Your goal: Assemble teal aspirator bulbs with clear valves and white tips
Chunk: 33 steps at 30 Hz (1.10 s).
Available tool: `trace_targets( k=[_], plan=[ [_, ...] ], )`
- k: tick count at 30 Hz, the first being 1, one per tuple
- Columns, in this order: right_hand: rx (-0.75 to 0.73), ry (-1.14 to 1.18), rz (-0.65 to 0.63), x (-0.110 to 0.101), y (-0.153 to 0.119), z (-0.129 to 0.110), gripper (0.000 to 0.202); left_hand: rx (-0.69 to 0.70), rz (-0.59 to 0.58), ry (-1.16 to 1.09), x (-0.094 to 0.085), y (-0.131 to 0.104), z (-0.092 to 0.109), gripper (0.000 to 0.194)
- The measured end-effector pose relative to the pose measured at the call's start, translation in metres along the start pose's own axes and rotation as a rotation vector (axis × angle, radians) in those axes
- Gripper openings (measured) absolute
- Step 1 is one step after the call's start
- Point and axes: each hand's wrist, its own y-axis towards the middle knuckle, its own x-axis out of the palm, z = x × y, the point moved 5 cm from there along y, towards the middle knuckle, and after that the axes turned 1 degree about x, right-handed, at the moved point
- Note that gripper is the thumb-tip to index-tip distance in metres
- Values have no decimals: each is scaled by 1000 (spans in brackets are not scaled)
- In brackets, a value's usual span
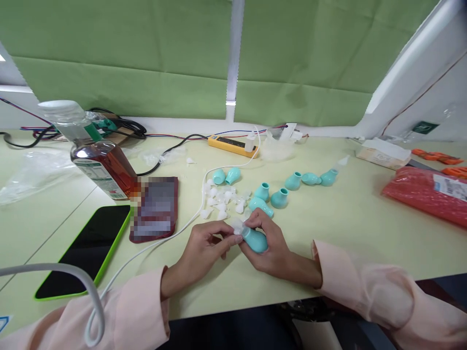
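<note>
My right hand (268, 243) is wrapped round a teal rubber bulb (256, 241), whose neck points up and to the left. At that neck, my left hand (207, 243) pinches a translucent white nozzle tip (238, 225); whether the tip is inside the opening I cannot tell. Just beyond my hands lies a loose pile of white nozzle tips (222, 198). Several more teal bulbs (279, 198) stand or lie behind my right hand, and two teal bulbs (232, 175) are behind the pile. Further right, a teal bulb (329, 177) has a white tip (343, 161) at its neck.
Left of my hands are a green-cased phone (91, 248), a dark red phone (156, 209) and a bottle of amber liquid (105, 167). A white cable (189, 221) runs across the table to a yellow power strip (231, 145). On the right lie a box (383, 152) and a red package (426, 192).
</note>
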Motion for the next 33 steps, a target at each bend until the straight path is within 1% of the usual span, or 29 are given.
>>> trace_targets(
  k=[3, 5, 7, 9, 11, 14, 16, 18, 21, 24, 27, 31, 33],
  plan=[
    [-57, -29, 52, -2, 0, -1, 33, -52, -12, -133, 2, 0, 0, 15],
    [-95, -78, 74, -4, 0, -1, 34, -120, -18, -237, 3, 0, -3, 14],
    [-121, -154, 62, -4, 0, 0, 32, -215, -44, -347, 6, -1, -6, 15],
    [-154, -255, 21, -3, -1, 1, 28, -313, -66, -435, 7, -2, -10, 16],
    [-192, -361, -10, -2, -1, 0, 25, -389, -54, -491, 7, -4, -13, 16],
    [-243, -463, -1, -2, -1, -3, 24, -458, -9, -540, 4, -4, -16, 13],
    [-258, -481, 2, -1, -1, -5, 25, -492, -3, -573, 4, -4, -17, 13],
    [-247, -448, -14, 1, -1, -4, 25, -519, -12, -598, 5, -4, -16, 16],
    [-156, -275, -28, 3, 1, -1, 25, -524, -1, -607, 6, -4, -14, 20],
    [23, -20, -10, 1, 4, 5, 23, -483, -4, -607, 4, -2, -11, 17],
    [170, 188, -9, -1, 8, 10, 22, -433, -39, -583, 0, 1, -9, 11],
    [315, 346, -50, -2, 11, 17, 23, -354, -56, -519, -4, 5, -5, 6],
    [406, 379, -35, -5, 13, 23, 22, -332, -83, -503, -4, 6, -5, 7]
  ],
)
